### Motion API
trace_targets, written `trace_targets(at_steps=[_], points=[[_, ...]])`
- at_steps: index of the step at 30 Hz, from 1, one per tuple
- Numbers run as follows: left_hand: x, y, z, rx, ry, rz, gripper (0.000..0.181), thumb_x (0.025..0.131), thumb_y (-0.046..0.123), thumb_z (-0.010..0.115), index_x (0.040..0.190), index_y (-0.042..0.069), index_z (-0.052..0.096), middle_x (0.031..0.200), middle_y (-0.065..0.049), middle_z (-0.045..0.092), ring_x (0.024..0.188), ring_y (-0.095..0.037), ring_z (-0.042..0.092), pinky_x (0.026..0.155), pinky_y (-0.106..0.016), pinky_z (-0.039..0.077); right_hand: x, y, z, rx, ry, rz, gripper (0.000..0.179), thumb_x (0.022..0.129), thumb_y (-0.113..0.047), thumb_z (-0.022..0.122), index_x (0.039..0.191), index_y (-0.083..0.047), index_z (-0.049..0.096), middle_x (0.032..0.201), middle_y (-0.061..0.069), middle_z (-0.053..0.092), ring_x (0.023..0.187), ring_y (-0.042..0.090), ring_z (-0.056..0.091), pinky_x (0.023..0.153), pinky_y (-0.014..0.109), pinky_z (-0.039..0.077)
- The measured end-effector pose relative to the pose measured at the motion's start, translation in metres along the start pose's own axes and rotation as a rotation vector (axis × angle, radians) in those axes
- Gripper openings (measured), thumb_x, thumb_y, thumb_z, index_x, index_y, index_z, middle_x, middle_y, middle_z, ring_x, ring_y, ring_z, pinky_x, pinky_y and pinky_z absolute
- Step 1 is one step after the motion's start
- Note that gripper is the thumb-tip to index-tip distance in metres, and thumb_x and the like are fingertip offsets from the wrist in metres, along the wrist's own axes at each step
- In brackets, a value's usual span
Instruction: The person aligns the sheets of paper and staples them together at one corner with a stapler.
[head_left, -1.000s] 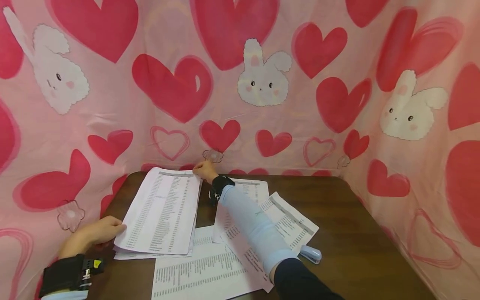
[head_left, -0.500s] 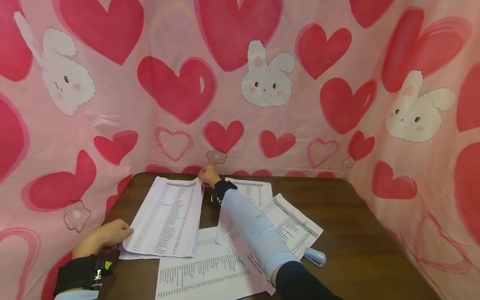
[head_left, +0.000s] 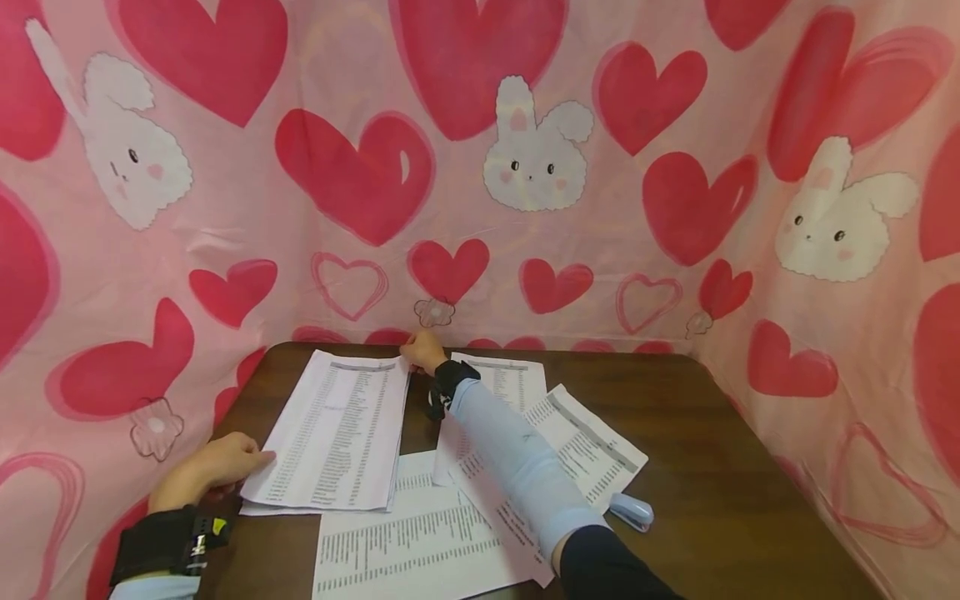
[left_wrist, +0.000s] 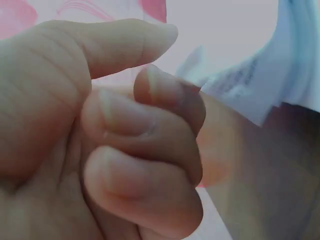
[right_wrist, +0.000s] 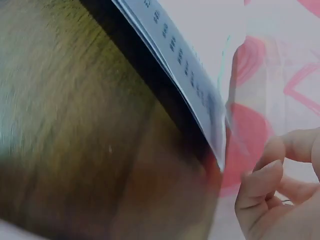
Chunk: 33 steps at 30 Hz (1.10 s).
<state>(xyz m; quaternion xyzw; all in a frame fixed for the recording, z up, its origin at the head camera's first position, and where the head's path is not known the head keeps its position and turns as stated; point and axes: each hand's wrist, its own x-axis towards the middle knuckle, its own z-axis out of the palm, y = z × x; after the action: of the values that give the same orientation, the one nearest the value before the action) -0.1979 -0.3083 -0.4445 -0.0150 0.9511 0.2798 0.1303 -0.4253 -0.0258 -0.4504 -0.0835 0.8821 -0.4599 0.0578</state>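
In the head view, a stack of printed sheets [head_left: 330, 433] lies on the left part of the wooden table. My left hand [head_left: 221, 462] holds the stack's lower left edge. The left wrist view shows the thumb [left_wrist: 135, 45] stretched over the white paper [left_wrist: 225, 35], with the other fingers curled beneath. My right hand [head_left: 425, 352] pinches the stack's upper right corner near the table's far edge. Seen from the right wrist, its fingers [right_wrist: 265, 185] are bent together just beyond the layered sheet edges [right_wrist: 195, 100].
Loose printed sheets [head_left: 405, 542] overlap in the middle, partly under the right forearm [head_left: 517, 454]. A light blue stapler [head_left: 632, 511] sits to their right. Small black objects [head_left: 435, 406] lie beside the right wrist. A pink heart-patterned curtain [head_left: 465, 208] surrounds the table [head_left: 712, 467].
The stack's far end has come down and slightly toward me, together with my right hand. My left hand stays at the lower left edge. The head view has turned slightly left.
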Motion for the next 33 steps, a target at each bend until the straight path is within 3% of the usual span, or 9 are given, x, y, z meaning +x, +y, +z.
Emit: trace_targets(at_steps=[6,9,13,18,23,26,33], points=[[0.002,0.009,-0.014,0.024,0.057,-0.006,0.035,0.091,0.033,0.062,0.079,0.003,0.049,0.061,-0.006,0.044,0.048,-0.019,0.043,0.046,-0.028,0.041,-0.006,-0.004,-0.026,-0.002,-0.066,-0.034,0.016,0.092,-0.014,0.063,0.099,-0.001,0.059,0.089,0.024,0.066,0.065,0.035,0.066,0.047,0.03,0.047],[0.003,0.018,-0.019,0.03,0.06,0.004,0.037,0.091,0.036,0.062,0.082,0.003,0.049,0.062,-0.007,0.045,0.047,-0.019,0.043,0.046,-0.028,0.041,-0.009,-0.007,-0.043,-0.023,-0.089,-0.081,0.018,0.092,-0.014,0.063,0.102,0.001,0.062,0.084,0.019,0.064,0.058,0.029,0.063,0.05,0.034,0.051],[0.005,0.039,-0.019,0.03,0.048,0.024,0.041,0.091,0.04,0.062,0.089,0.001,0.052,0.067,-0.008,0.048,0.052,-0.02,0.045,0.048,-0.03,0.042,-0.017,-0.006,-0.067,-0.081,-0.136,-0.115,0.024,0.092,-0.018,0.065,0.106,0.001,0.062,0.079,0.011,0.064,0.061,0.034,0.066,0.062,0.046,0.055],[0.013,0.07,-0.012,0.031,0.066,0.098,0.041,0.094,0.04,0.059,0.097,-0.001,0.057,0.076,-0.009,0.059,0.061,-0.021,0.053,0.054,-0.034,0.048,-0.038,0.001,-0.101,-0.168,-0.224,-0.133,0.03,0.092,-0.023,0.065,0.111,0.0,0.06,0.097,0.016,0.066,0.078,0.041,0.068,0.06,0.043,0.056],[0.029,0.114,0.002,0.019,0.058,0.224,0.037,0.096,0.037,0.058,0.102,0.001,0.06,0.08,-0.008,0.065,0.064,-0.022,0.058,0.055,-0.035,0.049,-0.065,0.026,-0.145,-0.229,-0.238,-0.086,0.031,0.093,-0.025,0.063,0.113,-0.001,0.061,0.106,0.02,0.064,0.079,0.042,0.067,0.065,0.043,0.056],[0.038,0.141,0.012,0.016,0.046,0.299,0.034,0.097,0.035,0.057,0.102,0.002,0.061,0.078,-0.006,0.065,0.063,-0.021,0.059,0.054,-0.034,0.048,-0.085,0.049,-0.177,-0.226,-0.201,-0.031,0.029,0.093,-0.027,0.064,0.11,-0.004,0.061,0.099,0.017,0.063,0.073,0.038,0.065,0.065,0.044,0.055],[0.059,0.193,0.038,0.063,0.047,0.45,0.026,0.096,0.028,0.059,0.1,0.003,0.064,0.076,-0.002,0.062,0.065,-0.016,0.058,0.059,-0.033,0.047,-0.139,0.104,-0.251,-0.196,-0.118,0.05,0.024,0.094,-0.025,0.064,0.103,-0.002,0.063,0.085,0.02,0.063,0.058,0.03,0.058,0.051,0.033,0.049]])
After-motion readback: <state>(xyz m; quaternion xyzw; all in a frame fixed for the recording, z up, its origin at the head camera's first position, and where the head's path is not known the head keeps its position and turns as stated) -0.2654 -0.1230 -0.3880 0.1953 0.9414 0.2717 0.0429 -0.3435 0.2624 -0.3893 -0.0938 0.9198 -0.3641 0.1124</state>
